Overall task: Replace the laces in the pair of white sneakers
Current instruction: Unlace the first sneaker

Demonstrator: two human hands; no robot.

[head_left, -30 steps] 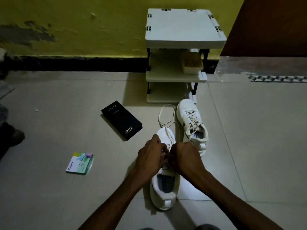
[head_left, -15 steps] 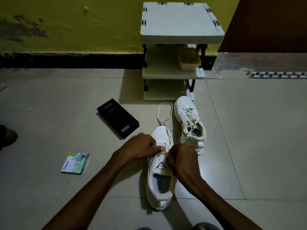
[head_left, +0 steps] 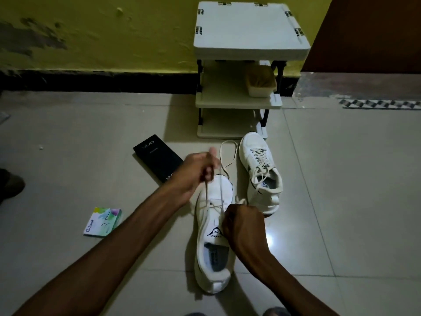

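Observation:
A white sneaker lies on the tiled floor in front of me, toe pointing away. Its white lace runs from the lower eyelets up to my left hand, which is raised above the toe and pinches the lace taut. The lace's loose loop lies on the floor beyond the toe. My right hand sits at the shoe's right side by the tongue, fingers curled round the other lace end. The second white sneaker stands to the right, fully laced.
A black phone box lies left of the shoes, partly behind my left hand. A small colourful packet lies further left. A white three-tier rack with a small tub stands against the yellow wall. A dark shoe shows at the left edge.
My left hand has lifted up and away from the eyelets, drawing the lace through and pulling it taut. My right hand stays at the shoe's right side.

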